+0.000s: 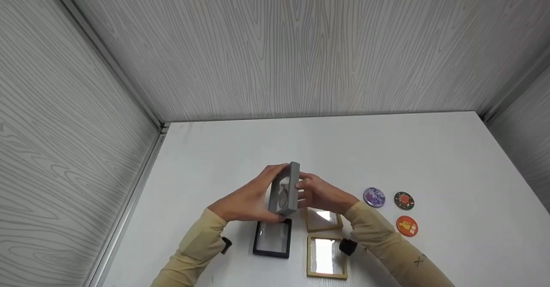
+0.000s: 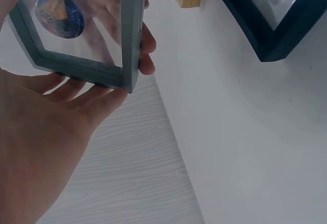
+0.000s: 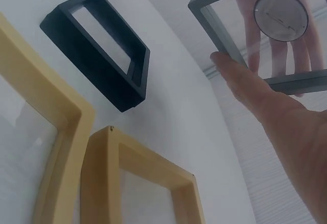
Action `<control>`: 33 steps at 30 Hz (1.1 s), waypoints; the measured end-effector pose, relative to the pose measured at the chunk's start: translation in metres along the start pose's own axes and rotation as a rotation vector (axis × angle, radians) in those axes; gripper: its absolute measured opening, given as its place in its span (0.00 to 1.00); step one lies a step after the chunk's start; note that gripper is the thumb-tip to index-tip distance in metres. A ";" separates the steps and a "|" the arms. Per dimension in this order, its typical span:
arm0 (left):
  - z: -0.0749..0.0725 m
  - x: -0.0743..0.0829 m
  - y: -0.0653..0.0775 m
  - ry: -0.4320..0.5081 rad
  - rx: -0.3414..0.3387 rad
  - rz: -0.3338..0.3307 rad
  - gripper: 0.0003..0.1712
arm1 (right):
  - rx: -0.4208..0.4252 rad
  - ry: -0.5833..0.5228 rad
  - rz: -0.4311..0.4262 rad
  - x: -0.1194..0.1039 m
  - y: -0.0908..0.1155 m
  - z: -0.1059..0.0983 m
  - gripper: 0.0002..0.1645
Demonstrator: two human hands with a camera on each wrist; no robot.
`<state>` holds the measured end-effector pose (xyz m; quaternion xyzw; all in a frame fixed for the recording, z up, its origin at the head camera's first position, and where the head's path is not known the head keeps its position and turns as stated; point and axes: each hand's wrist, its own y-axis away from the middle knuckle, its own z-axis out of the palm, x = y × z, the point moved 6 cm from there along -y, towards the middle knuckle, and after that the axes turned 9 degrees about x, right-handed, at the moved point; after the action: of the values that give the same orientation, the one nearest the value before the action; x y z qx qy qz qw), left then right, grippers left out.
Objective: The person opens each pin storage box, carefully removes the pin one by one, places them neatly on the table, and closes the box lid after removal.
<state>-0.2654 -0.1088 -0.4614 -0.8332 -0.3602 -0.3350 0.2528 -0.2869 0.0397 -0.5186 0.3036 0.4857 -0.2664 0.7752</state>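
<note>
Above the table, my left hand (image 1: 249, 199) grips a grey display frame (image 1: 293, 188), its thumb at the lower edge and its fingers at the top. My right hand (image 1: 322, 192) holds the frame's right side with its fingers. Tilted upright, the frame has clear film across its middle. A round badge (image 2: 60, 15) shows within that film, blue and orange in the left wrist view. From the right wrist side the same badge (image 3: 281, 17) looks pale and plain, and fingers are visible through the film.
Below the hands lie a black frame (image 1: 255, 246) and two tan frames, one nearer (image 1: 327, 276) and one partly covered by the right hand (image 1: 323, 228). To the right are purple (image 1: 374, 197), dark (image 1: 404, 200) and orange (image 1: 407, 226) badges. Wood-grain panels (image 1: 275, 50) surround the white table.
</note>
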 end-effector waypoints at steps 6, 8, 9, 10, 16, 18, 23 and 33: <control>0.001 -0.002 -0.001 0.003 0.030 0.005 0.66 | 0.011 -0.016 -0.027 0.000 -0.001 0.001 0.46; 0.002 -0.002 -0.001 0.003 0.037 0.011 0.66 | 0.016 -0.016 -0.032 0.001 -0.001 0.001 0.46; 0.002 -0.002 -0.001 0.004 0.038 0.013 0.66 | 0.019 -0.015 -0.034 0.001 -0.001 0.001 0.46; 0.003 -0.003 -0.001 0.004 0.040 0.017 0.66 | 0.019 -0.011 -0.038 0.002 -0.001 0.001 0.46; 0.006 -0.004 -0.001 -0.014 0.046 0.020 0.66 | 0.023 0.007 -0.054 0.002 0.000 0.001 0.47; 0.007 -0.004 -0.001 -0.016 0.038 0.021 0.66 | 0.016 0.011 -0.056 0.003 0.001 0.000 0.48; 0.007 -0.003 -0.001 -0.004 0.019 0.028 0.65 | -0.019 -0.015 -0.060 0.004 0.003 -0.003 0.45; 0.001 -0.007 -0.002 0.030 -0.001 0.018 0.64 | -0.033 -0.052 -0.050 0.006 0.005 -0.007 0.46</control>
<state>-0.2701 -0.1096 -0.4665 -0.8314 -0.3488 -0.3453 0.2607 -0.2846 0.0477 -0.5257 0.2717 0.4773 -0.2854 0.7854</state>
